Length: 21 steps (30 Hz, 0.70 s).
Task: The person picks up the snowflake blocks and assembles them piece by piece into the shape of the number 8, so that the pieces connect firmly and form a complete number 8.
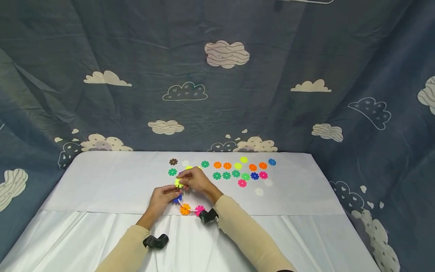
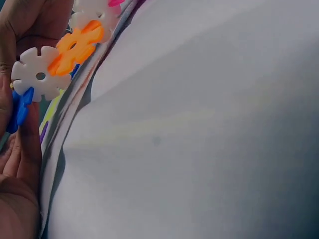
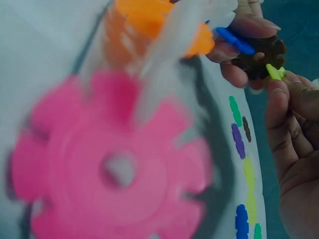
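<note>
White cloth (image 1: 102, 185) lies beneath the chain (image 1: 185, 209), a string of notched discs in pink, white, orange and blue, which trails nearside of both hands. Farther off than the chain, loose discs (image 1: 226, 175) lie scattered: a green disc (image 1: 172, 172) and a darker brown one (image 1: 173, 161) straight beyond it, then more in orange, green and yellow out to its right. Farthest right of the chain in that spread is a light blue disc (image 1: 272, 162); two white ones, nearer the person, also lie to its right. Past the cloth, a dark curtain (image 1: 258, 121) printed with clouds hangs behind the chain.

The right hand (image 1: 197, 179) reaches over the chain's far end and covers part of the loose discs behind. A black wrist camera (image 1: 208, 216) on that arm stands just beside the pink disc (image 1: 199, 209) at the chain's near end.

At the far end, the left hand (image 1: 161, 199) comes in from the left and pinches the brown disc (image 3: 274, 50), next to the blue disc (image 3: 234, 41). The right hand bends down and inward, thumb and finger closed on the yellow disc (image 1: 178, 183), whose edge meets the brown one; whether it is slotted in cannot be told.
</note>
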Each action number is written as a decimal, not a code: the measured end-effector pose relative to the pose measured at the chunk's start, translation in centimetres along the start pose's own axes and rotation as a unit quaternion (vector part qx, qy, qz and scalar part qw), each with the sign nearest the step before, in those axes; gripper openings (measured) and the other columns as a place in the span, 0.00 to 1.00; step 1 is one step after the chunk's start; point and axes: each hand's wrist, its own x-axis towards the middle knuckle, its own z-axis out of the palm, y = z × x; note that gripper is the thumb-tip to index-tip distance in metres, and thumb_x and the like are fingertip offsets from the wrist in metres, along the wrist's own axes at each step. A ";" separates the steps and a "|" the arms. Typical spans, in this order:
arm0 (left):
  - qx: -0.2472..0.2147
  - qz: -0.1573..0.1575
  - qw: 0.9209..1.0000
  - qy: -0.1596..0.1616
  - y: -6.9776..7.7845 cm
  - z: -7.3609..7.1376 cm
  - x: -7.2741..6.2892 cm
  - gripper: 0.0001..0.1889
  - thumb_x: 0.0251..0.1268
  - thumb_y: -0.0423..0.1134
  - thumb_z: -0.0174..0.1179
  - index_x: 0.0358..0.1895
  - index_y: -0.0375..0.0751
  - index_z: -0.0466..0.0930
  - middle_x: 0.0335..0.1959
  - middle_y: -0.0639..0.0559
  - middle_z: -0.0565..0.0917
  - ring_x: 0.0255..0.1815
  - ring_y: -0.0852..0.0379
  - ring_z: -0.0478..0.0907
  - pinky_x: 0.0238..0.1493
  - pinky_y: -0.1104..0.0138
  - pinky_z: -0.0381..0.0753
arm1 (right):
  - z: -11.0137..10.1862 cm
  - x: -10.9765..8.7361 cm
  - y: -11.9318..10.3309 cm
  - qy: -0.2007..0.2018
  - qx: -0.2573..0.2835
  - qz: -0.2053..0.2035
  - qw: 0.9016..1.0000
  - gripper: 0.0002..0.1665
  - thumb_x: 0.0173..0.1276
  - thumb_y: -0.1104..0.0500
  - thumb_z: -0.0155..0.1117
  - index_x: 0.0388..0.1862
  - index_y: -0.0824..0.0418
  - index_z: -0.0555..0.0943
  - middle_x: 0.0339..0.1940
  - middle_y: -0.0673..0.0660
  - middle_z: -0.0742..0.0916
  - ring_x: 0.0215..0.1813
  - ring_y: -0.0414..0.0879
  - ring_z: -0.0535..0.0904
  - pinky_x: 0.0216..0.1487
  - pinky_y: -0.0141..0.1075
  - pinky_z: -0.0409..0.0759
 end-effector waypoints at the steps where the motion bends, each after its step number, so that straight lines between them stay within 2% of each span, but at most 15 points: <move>1: 0.002 -0.003 1.000 -0.003 0.0 0.0 0.1 0.16 0.62 0.23 0.59 0.53 0.18 0.75 0.43 0.34 0.84 0.38 0.65 0.83 0.44 0.75 0.81 | -0.1 0.0 0.0 0.001 -0.006 0.001 1.000 0.10 0.65 0.71 0.63 0.44 0.70 0.85 0.31 0.60 0.87 0.22 0.41 0.77 0.25 0.31 0.80; 4: 0.015 -0.011 0.999 -0.027 0.1 0.0 0.3 0.17 0.63 0.28 0.62 0.53 0.21 0.75 0.45 0.36 0.84 0.41 0.63 0.82 0.46 0.74 0.81 | -0.4 0.1 -0.1 -0.003 -0.034 -0.005 0.999 0.09 0.66 0.69 0.63 0.44 0.68 0.86 0.33 0.59 0.86 0.22 0.40 0.77 0.25 0.30 0.79; 7: 0.025 -0.027 0.998 -0.042 0.4 -0.1 0.3 0.18 0.64 0.30 0.62 0.54 0.23 0.74 0.47 0.37 0.83 0.43 0.61 0.82 0.48 0.71 0.81 | -0.7 0.2 -0.3 -0.023 -0.068 -0.021 0.997 0.09 0.66 0.69 0.62 0.42 0.67 0.86 0.34 0.56 0.85 0.22 0.40 0.75 0.25 0.28 0.77; 9: 0.017 -0.039 0.998 -0.041 0.6 -0.3 0.4 0.18 0.67 0.30 0.59 0.55 0.23 0.73 0.48 0.37 0.83 0.44 0.59 0.82 0.49 0.69 0.82 | -0.8 0.2 -0.4 -0.046 -0.084 -0.032 0.995 0.09 0.66 0.69 0.62 0.42 0.67 0.87 0.33 0.56 0.84 0.22 0.40 0.74 0.24 0.27 0.75; 11: -0.002 -0.052 0.998 -0.026 0.6 -0.2 0.4 0.15 0.68 0.30 0.57 0.54 0.22 0.73 0.46 0.38 0.83 0.42 0.58 0.82 0.48 0.67 0.82 | -0.9 0.2 -0.2 -0.065 -0.095 -0.036 0.993 0.09 0.67 0.68 0.62 0.42 0.66 0.87 0.31 0.55 0.84 0.21 0.40 0.74 0.24 0.27 0.74; 13: -0.019 -0.057 0.998 -0.012 0.5 -0.1 0.6 0.13 0.70 0.29 0.55 0.51 0.22 0.73 0.43 0.40 0.84 0.40 0.59 0.83 0.47 0.67 0.83 | -0.9 0.0 -0.1 -0.071 -0.094 -0.036 0.992 0.10 0.69 0.67 0.60 0.45 0.66 0.86 0.34 0.55 0.84 0.22 0.41 0.74 0.25 0.28 0.75; 16: -0.027 -0.065 0.997 0.009 0.5 0.2 0.8 0.10 0.69 0.28 0.55 0.47 0.22 0.74 0.37 0.43 0.86 0.35 0.60 0.83 0.44 0.69 0.83 | -1.8 -0.4 0.4 -0.039 -0.082 -0.025 0.996 0.12 0.68 0.64 0.62 0.48 0.66 0.85 0.35 0.55 0.84 0.23 0.44 0.75 0.25 0.30 0.75; 19: -0.017 -0.076 0.997 0.017 0.7 0.2 0.9 0.10 0.69 0.29 0.56 0.45 0.22 0.75 0.36 0.44 0.85 0.35 0.60 0.83 0.44 0.69 0.83 | -3.9 -1.0 1.8 0.038 -0.101 -0.007 0.994 0.12 0.65 0.63 0.67 0.46 0.65 0.85 0.33 0.54 0.83 0.26 0.45 0.75 0.27 0.30 0.75; 21: -0.004 -0.084 0.996 0.021 0.8 0.2 0.9 0.10 0.68 0.30 0.56 0.45 0.23 0.76 0.37 0.44 0.85 0.36 0.60 0.83 0.45 0.69 0.83 | -5.6 -1.5 3.1 0.096 -0.132 0.012 0.987 0.10 0.61 0.64 0.70 0.42 0.65 0.86 0.30 0.54 0.83 0.29 0.43 0.74 0.29 0.31 0.74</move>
